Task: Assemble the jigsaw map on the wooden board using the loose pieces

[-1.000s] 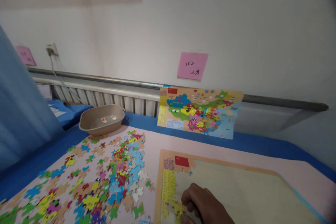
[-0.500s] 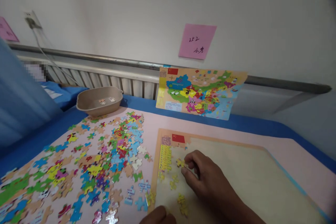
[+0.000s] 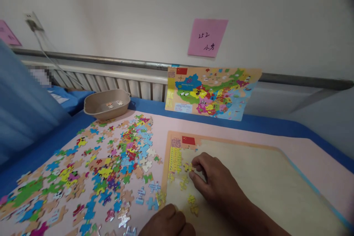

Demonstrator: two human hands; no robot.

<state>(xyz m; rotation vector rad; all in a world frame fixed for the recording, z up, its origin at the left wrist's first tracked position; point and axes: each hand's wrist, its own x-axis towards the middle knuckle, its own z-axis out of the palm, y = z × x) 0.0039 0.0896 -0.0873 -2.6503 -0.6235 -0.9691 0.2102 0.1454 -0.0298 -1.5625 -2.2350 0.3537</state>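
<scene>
My right hand (image 3: 215,180) is over the jigsaw board (image 3: 262,177), thumb and forefinger closed on a small yellow puzzle piece (image 3: 187,167). That piece lies just right of a joined yellow strip of pieces (image 3: 174,160) at the board's left border. A red flag section (image 3: 188,140) fills the corner above. Loose yellow pieces (image 3: 183,183) and a yellow pair (image 3: 193,204) rest on the bare board below. My left hand (image 3: 168,223) sits at the board's lower left with fingers curled; whatever is inside them is hidden. Beside it lies another yellow piece (image 3: 160,197).
Many loose colourful puzzle pieces (image 3: 106,171) spread across the pink table surface at left. A beige basin (image 3: 107,112) with several pieces stands behind them. A printed map picture (image 3: 212,94) leans upright against the rail (image 3: 290,81). A blue curtain (image 3: 24,103) hangs at left.
My left hand has moved up and further into view. My right hand, still pinching the yellow piece, has shifted slightly left and up in the picture. The camera view has tilted a little.
</scene>
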